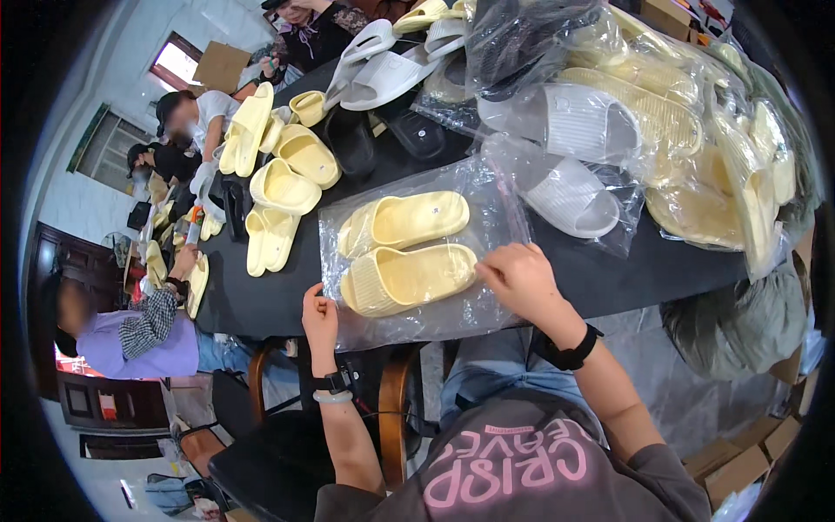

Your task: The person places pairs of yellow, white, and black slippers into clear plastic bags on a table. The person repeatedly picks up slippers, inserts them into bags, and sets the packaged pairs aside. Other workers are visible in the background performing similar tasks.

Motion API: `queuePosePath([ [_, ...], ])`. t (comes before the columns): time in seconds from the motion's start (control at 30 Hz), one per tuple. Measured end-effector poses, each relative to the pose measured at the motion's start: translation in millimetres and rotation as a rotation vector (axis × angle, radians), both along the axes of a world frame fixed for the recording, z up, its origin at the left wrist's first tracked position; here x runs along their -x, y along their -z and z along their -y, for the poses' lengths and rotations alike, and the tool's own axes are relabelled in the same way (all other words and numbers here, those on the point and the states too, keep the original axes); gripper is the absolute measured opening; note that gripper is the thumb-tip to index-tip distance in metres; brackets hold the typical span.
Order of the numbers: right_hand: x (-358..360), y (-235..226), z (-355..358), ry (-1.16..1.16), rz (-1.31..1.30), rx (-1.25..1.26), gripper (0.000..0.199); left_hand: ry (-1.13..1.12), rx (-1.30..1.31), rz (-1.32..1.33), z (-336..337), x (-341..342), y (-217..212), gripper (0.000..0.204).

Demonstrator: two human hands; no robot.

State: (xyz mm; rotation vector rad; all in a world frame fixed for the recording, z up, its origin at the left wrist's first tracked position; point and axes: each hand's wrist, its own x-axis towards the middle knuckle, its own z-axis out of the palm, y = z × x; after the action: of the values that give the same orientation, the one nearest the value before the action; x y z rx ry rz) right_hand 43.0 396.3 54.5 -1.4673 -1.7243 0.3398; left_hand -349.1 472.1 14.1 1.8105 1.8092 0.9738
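A pair of pale yellow slide slippers lies side by side inside a clear plastic bag (417,328) at the table's near edge. The far slipper (422,219) and the near slipper (417,274) both have their ribbed straps to the left and heels to the right. My left hand (320,320) is closed, its fingers curled on the bag's lower left edge. At the right, my right hand (524,280) pinches the bag film just past the near slipper's heel. Loose, wrinkled film spreads around that hand.
Bagged grey slides (574,196) lie right of centre, with a heap of bagged yellow slides (687,165) beyond. Loose yellow slides (287,187) and black slides (417,135) sit left and far. A wooden-armed chair (396,418) stands by the table; people work at the left.
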Motion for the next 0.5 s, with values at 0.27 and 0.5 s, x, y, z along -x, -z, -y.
queuePosePath([
  [0.27, -40.3, -19.6, 2.0, -0.548, -0.668, 0.306, 0.028, -0.014, -0.155, -0.203, 5.1, -14.1, -14.5, 0.037],
  [0.5, -36.7, -9.3, -55.5, -0.771, 0.095, 0.053, 0.04, 0.289, -0.038, -0.081, -14.7, -35.0, -18.3, 0.044],
])
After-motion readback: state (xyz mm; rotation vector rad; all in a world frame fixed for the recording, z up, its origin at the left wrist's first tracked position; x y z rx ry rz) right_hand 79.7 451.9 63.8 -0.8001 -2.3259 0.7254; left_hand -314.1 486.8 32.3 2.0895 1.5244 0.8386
